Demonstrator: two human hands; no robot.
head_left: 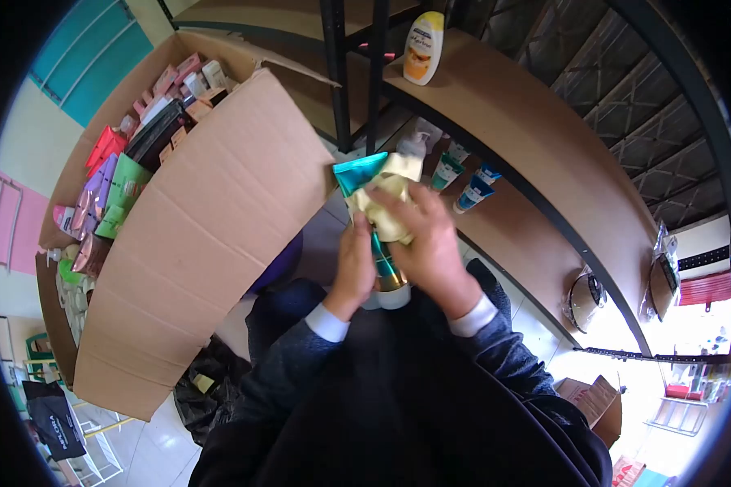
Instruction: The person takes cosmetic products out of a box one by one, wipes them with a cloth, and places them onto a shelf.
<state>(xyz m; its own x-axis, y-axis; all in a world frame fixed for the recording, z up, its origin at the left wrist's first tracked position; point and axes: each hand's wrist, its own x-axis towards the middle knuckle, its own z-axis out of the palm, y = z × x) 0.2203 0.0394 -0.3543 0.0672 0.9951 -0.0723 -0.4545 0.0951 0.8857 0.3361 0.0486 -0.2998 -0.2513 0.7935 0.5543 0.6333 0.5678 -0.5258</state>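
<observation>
A teal squeeze tube with a white cap stands cap down in front of my body, its flat crimped end uppermost. My left hand is closed around the tube's left side. A pale yellow cloth is bunched over the middle of the tube. My right hand grips this cloth, its fingers pressing it against the tube. Part of the tube's body is hidden behind the cloth and fingers. Close beyond the right hand, a green tube and a blue tube stand on the lower shelf.
A large cardboard box full of cosmetic packages rises at left. On the upper curved shelf stands a white bottle with a yellow cap. Bagged items sit farther along the shelves. A black plastic bag lies on the floor.
</observation>
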